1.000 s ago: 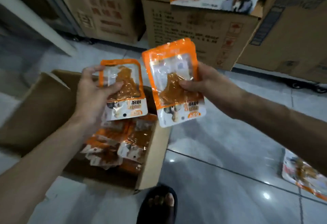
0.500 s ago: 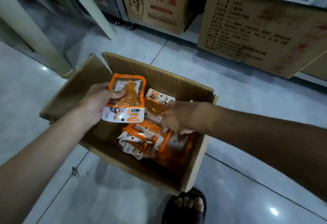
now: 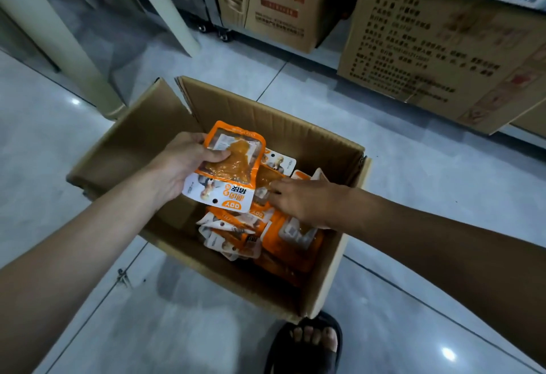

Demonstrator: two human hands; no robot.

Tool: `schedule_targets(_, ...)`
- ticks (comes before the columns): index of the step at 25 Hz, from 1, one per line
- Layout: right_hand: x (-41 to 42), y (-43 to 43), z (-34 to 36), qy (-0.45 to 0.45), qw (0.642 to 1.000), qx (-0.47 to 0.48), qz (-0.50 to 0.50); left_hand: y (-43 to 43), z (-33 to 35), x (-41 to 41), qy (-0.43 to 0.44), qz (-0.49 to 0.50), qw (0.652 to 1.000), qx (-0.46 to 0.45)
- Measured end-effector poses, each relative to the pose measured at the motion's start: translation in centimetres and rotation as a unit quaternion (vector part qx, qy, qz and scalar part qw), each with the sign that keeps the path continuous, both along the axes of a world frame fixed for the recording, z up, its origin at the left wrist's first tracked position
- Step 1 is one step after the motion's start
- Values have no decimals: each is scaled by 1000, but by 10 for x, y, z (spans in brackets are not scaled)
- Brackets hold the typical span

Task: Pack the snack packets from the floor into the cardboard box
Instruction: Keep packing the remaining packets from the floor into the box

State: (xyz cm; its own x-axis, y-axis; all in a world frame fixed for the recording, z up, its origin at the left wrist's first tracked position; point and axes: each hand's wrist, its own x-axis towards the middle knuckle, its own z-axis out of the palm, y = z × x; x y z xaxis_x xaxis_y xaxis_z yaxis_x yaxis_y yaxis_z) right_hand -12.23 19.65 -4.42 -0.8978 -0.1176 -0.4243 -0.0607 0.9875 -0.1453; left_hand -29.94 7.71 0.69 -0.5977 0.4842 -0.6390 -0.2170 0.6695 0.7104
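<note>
Snack packet, flat orange-and-white plastic pouch with a clear window over brown food (image 3: 229, 165), sits in the person's left hand (image 3: 180, 163): thumb across the front of the window, fingers behind, a firm pinch at the pouch's left edge. Pouch is held tilted above the open brown cardboard box (image 3: 331, 267), over its left-centre, clear of the contents.

Right hand (image 3: 304, 200) reaches down inside the box, just right of the held pouch. Fingertips (image 3: 273, 189) press on a second orange-and-white packet (image 3: 273, 168) lying against the box's far inner wall. Hand lies palm down, fingers loosely curled; whether it grips that packet or only rests on it cannot be told.

Under both hands, a loose heap of orange-and-white snack packets (image 3: 236, 231) covers the right half of the box floor; left half shows bare cardboard. Box flaps stand open, one splayed out to the left.

Box rests on a glossy grey tiled floor (image 3: 428, 196). At its near corner, a foot in a black sandal (image 3: 307, 344). Beyond the box, printed brown cartons (image 3: 428, 48) stand in a row; to its far left, a pale slanted post (image 3: 59, 39).
</note>
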Motion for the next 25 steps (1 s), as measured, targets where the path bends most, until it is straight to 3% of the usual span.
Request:
schedule_targets(3,3,6,10,20,996,-64,-59,3,-4,6,9,-13,1000,-10)
schedule_targets(6,13,21,29,106,981,-93,-136,4,-14,16,10,-39,999,-18)
schedule_targets(8,26,28,34,160,961,-98,-203,4,-23,25,69,-102,991,-45)
schedule_targets(12,50,26,31,225,942,-102,-229,1,-35,37,289,-274,905,-149)
schedule_targets(17,63,29,22,274,921,-115,-250,2,-23,48,401,-320,840,-178)
schedule_targets(20,73,37,26,295,903,-128,-284,13,-13,62,438,-335,819,-157)
schedule_targets(23,96,47,39,330,866,-136,-351,35,6,92,491,-367,781,-119)
schedule_targets(25,123,55,51,334,832,-153,-415,53,26,121,486,-383,780,-93)
